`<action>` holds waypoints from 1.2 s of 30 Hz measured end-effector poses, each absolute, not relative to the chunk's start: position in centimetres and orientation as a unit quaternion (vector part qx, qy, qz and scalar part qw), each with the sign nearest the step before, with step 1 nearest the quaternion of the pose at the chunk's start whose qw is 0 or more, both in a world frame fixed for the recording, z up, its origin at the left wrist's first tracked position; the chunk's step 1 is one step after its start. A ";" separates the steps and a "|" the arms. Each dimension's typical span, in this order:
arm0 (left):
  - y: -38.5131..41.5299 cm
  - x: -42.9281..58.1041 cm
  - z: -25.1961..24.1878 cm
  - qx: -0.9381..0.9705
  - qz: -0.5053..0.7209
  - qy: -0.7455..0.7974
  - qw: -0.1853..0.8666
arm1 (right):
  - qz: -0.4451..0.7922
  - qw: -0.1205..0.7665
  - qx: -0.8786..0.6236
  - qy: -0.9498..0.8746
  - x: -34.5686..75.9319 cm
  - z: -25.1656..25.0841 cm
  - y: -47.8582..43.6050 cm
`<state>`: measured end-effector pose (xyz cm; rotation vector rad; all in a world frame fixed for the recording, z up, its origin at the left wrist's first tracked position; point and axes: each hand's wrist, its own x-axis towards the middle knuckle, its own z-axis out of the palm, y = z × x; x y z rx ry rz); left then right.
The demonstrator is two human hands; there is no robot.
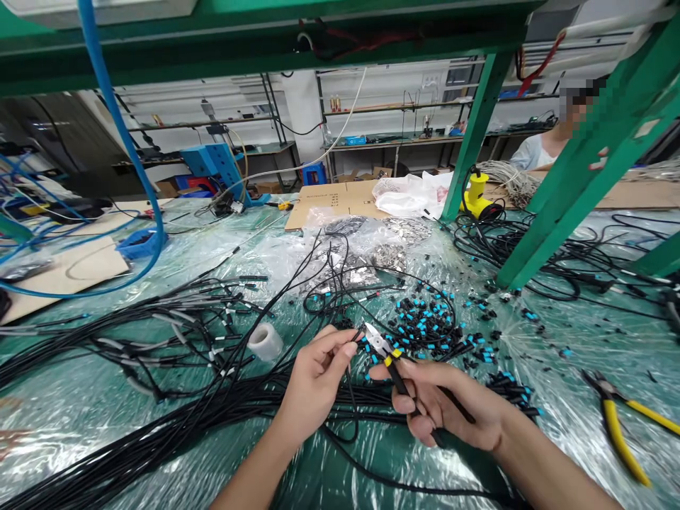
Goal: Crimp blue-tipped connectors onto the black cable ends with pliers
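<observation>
My left hand pinches the end of a thin black cable between thumb and fingers. My right hand is closed round the black handles of small cutting pliers, whose metal jaws meet the cable end at my left fingertips. Just beyond the jaws lies a scatter of small black and blue connector pieces on the plastic-covered green table.
Bundles of black cables spread across the left and front. A roll of clear tape sits left of my hands. Yellow-handled pliers lie at the right. Green frame legs stand behind. Another person sits at the far right.
</observation>
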<state>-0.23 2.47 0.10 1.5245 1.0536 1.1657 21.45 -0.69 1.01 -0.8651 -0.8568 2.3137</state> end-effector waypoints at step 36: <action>1.4 1.2 -0.8 0.690 0.458 0.375 0.416 | 0.472 0.499 -0.462 -0.560 19.1 2.1 -1.4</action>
